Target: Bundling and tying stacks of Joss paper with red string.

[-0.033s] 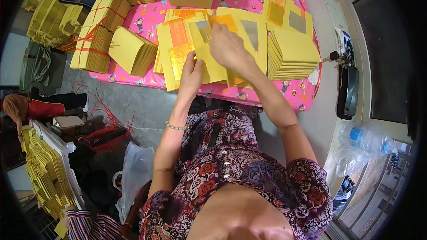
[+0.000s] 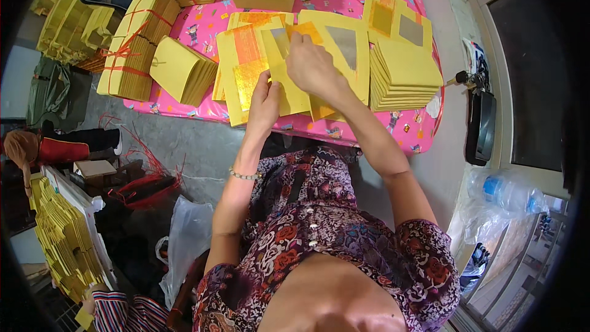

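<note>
My left hand pinches the left edge of a yellow paper sheet between thumb and fingers. A silvery patch shows near the top of that sheet. My right hand is closed, its fingertips at the top of an orange-patched yellow sheet just right of the first. The wrist hides much of this second sheet. Left of my hands lie yellow sheets with an orange and gold patch. Just right of my right hand is a yellow sheet with a grey patch.
A pink patterned cover lies on the table. At the right stands a stack of folded yellow paper; a loose stack and red-tied bundles are at left. Another person's striped sleeve shows at lower left.
My right hand has shifted slightly left. The raised orange-patched sheet under it has come down flatter. My left hand stays where it was.
</note>
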`<state>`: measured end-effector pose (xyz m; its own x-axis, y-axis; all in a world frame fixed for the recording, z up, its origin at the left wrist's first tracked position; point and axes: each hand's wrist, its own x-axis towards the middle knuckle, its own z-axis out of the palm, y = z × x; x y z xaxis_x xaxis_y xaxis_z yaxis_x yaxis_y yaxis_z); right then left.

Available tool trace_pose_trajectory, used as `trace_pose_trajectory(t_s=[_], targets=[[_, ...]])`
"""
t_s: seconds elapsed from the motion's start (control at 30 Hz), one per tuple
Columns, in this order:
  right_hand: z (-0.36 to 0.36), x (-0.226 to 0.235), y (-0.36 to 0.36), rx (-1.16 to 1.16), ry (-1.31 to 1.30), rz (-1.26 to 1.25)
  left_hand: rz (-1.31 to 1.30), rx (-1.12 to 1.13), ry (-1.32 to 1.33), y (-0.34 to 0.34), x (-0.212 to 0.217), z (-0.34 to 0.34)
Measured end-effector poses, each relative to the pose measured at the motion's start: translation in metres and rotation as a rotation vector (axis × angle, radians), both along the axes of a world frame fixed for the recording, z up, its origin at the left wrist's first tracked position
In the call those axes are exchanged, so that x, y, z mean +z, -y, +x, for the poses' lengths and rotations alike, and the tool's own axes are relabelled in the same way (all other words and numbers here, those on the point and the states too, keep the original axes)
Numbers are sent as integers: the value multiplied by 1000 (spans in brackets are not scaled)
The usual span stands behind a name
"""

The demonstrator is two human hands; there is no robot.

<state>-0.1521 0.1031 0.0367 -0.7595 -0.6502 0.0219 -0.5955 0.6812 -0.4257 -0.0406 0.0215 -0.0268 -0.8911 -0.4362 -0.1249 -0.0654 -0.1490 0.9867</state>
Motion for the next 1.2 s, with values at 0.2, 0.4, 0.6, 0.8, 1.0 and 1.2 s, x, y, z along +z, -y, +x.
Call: trace_pose_trajectory(t_s=[0.2, 0.4, 0.6, 0.8, 1.0, 1.2], targets=[[0, -16, -5, -3, -14, -133, 203, 38, 57, -2, 12, 0], [-19, -5, -70, -80, 127, -257, 129, 50, 48, 0, 7, 2], [-38, -32, -98, -194, 169, -516, 144, 42, -160, 1, 25, -6], [-46, -9, -99, 8, 729, -1078, 13, -35, -384, 10, 50, -27], [-33, -15, -102, 62, 450, -1261, -87, -72, -450, 4, 41, -37], [-23, -42, -117, 96, 432, -1312, -252, -137, -376, -11, 30, -32]])
